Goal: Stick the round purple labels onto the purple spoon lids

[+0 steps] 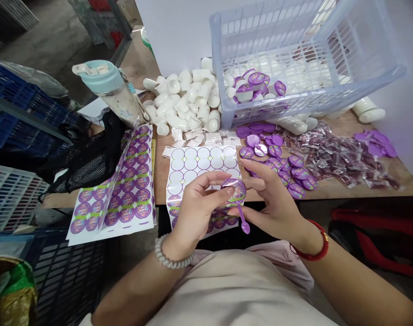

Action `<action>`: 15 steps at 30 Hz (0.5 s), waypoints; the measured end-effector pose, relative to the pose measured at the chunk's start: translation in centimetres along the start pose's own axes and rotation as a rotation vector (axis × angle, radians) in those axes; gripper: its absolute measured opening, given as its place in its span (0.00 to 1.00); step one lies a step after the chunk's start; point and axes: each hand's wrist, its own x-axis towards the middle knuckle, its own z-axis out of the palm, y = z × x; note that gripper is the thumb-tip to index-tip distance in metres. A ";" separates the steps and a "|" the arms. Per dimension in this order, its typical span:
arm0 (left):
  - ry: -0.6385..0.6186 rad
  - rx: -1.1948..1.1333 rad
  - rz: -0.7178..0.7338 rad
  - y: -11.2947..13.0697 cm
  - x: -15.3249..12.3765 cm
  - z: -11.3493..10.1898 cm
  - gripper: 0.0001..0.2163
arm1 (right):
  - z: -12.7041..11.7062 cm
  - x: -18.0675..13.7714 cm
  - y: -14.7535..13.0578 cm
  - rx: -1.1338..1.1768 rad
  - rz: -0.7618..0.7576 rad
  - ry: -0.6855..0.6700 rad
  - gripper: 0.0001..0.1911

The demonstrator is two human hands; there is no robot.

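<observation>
A round purple lid point(234, 191) with a printed sticker on its face is held in front of my body, over the sticker sheet. My left hand point(203, 201) is closed on it, thumb across the sticker and fingers behind. From the right, my right hand point(269, 199) steadies its edge between thumb and middle finger, with the index finger raised. A small purple spoon point(244, 222) sticks out below the lid, by my right thumb; how it joins the lid is hidden. Beneath my hands lies a partly used sticker sheet point(203, 158), its upper circles blank.
Stickered lids point(300, 174) and purple-brown sachets point(349, 156) lie right. White cups point(182, 99) are heaped behind, beside a pale blue crate point(304, 108) containing cups. Left are more sticker sheets point(128, 194), a black mesh bag point(91, 158) and a tumbler point(114, 90).
</observation>
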 end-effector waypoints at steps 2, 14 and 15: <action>-0.025 0.031 0.028 0.3 0.1 -0.1 0.13 | 0.2 0.0 -0.2 0.122 0.094 0.007 0.45; -0.069 0.162 0.070 0.8 0.6 -1.0 0.15 | -0.9 0.5 -0.3 0.292 0.129 -0.051 0.20; -0.075 0.167 0.073 0.8 0.6 -1.0 0.15 | -0.9 0.5 -0.3 0.241 0.086 -0.024 0.15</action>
